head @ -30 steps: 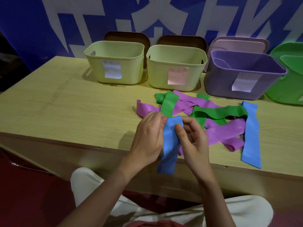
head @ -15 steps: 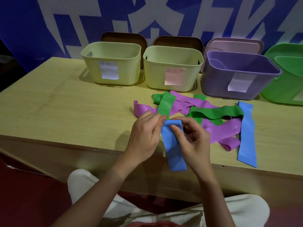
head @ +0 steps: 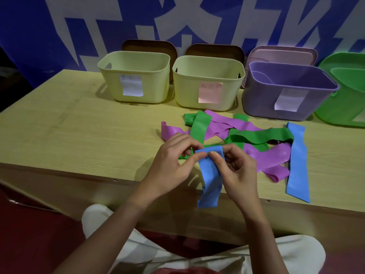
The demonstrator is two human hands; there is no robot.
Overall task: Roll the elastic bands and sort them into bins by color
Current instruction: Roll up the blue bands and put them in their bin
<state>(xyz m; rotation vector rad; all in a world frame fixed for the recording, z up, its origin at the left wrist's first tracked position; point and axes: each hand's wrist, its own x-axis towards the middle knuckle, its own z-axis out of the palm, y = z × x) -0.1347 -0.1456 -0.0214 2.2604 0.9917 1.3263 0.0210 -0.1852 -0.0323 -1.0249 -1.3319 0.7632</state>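
While both hands meet over the near table edge (head: 83, 171), the left hand (head: 173, 161) and right hand (head: 235, 171) each pinch the folded-over top of a blue band (head: 210, 175) between thumb and fingers; its free end hangs down past the edge, below the hands. Just beyond the fingers lies a tangle of green bands (head: 260, 135) and purple bands (head: 264, 155). A second blue band (head: 298, 165) lies flat, right of the right hand. Farther back stand two yellow bins (head: 207, 84), a purple bin (head: 262, 97), a green bin (head: 345, 107).
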